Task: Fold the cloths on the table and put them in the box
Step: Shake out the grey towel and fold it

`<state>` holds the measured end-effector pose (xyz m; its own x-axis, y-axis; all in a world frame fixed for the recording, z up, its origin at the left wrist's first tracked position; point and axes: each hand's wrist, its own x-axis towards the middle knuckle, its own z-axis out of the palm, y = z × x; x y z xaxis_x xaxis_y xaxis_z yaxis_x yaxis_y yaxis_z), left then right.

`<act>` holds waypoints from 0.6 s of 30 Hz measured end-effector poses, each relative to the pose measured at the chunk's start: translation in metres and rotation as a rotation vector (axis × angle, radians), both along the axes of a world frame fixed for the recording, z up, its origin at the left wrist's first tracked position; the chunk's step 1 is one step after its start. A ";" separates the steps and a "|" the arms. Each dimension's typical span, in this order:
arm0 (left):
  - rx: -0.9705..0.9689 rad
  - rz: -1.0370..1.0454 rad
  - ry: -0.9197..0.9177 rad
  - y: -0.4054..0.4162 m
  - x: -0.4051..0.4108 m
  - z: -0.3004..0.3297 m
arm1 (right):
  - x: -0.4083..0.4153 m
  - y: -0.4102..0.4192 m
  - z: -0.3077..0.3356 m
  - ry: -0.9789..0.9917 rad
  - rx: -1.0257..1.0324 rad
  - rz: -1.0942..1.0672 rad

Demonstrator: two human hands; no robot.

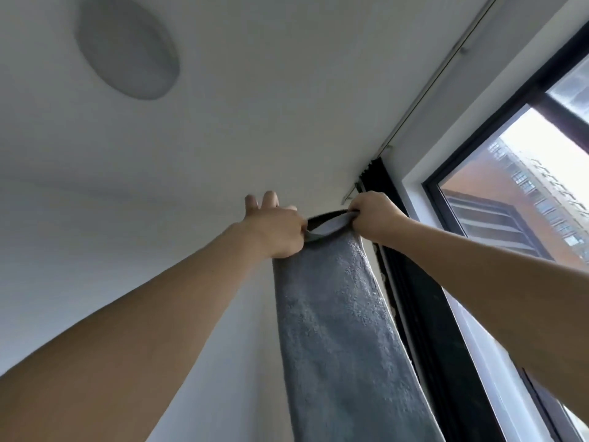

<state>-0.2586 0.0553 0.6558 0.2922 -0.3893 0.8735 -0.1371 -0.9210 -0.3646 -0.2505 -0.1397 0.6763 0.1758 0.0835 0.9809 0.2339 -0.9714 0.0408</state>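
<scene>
At the upper left a round ceiling lamp (127, 46) sits on the white ceiling, as the camera looks upward. The left hand (274, 228) pinches the left top corner of a grey cloth (338, 314) with thumb and forefinger, the other fingers spread, and the right hand (373, 218) is closed tightly on the right top corner. The cloth hangs down long between the raised arms, and further right is a dark-framed window (478, 218) with a brick building outside.

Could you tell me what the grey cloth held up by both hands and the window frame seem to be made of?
The grey cloth looks like soft microfibre or terry: its matte surface shows a fuzzy, clumped pile. The window frame seems to be dark painted metal, judging by its straight, smooth profiles, though plastic is possible.
</scene>
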 end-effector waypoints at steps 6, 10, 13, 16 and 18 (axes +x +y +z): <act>-0.093 -0.524 0.069 -0.018 -0.039 0.023 | -0.042 -0.034 -0.004 0.021 0.166 0.110; -0.145 -1.004 0.425 -0.034 -0.067 0.015 | -0.048 -0.039 -0.013 0.019 0.216 0.229; -0.168 -1.041 0.539 -0.039 -0.078 0.012 | -0.046 -0.038 -0.018 0.013 0.221 0.242; -0.266 -0.946 0.929 -0.031 -0.082 0.018 | -0.048 -0.034 -0.020 0.007 0.179 0.269; -0.336 -0.870 1.081 -0.026 -0.084 0.017 | -0.053 -0.026 -0.022 0.045 0.109 0.270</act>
<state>-0.3423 0.0293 0.6732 0.6422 -0.6098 0.4644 -0.7589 -0.4210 0.4968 -0.3035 -0.1659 0.6541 0.2054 0.0278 0.9783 0.4834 -0.8721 -0.0767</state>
